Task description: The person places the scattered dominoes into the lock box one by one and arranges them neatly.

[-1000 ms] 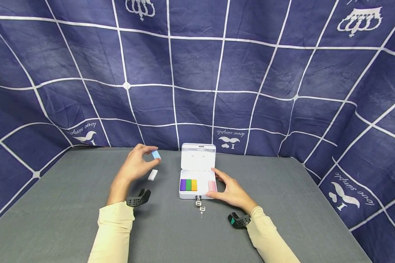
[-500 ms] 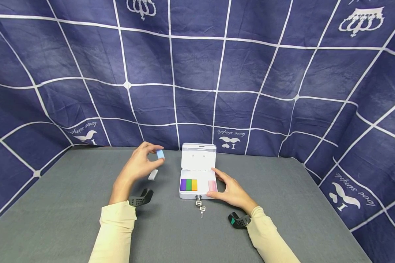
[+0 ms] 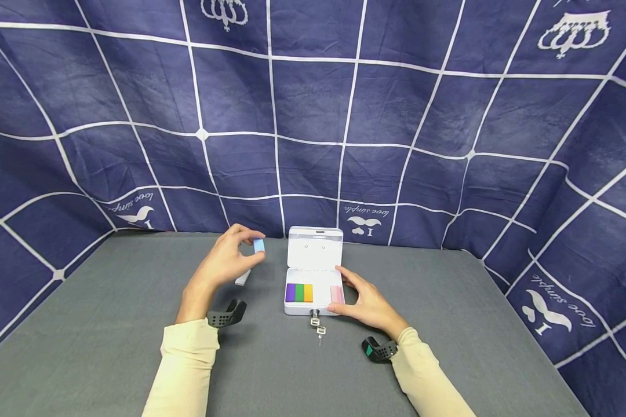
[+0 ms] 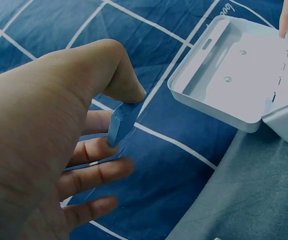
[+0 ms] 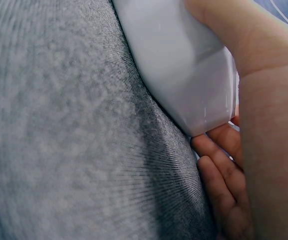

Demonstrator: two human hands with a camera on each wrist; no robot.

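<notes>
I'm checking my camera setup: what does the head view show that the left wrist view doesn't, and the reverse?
Only the head view shows the keys, the purple, green and orange blocks and the pink blocks.
Only the left wrist view shows the lid's outer side.
Both show the left hand pinching the blue block, and the open white box.

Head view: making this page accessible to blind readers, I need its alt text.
A person's left grip holds a light blue block, left of an open white box that the right grip holds by its right side. Purple, green, orange and pink blocks lie inside; keys are at the box's front, and a white block, partly hidden, lies on the gray table.
</notes>
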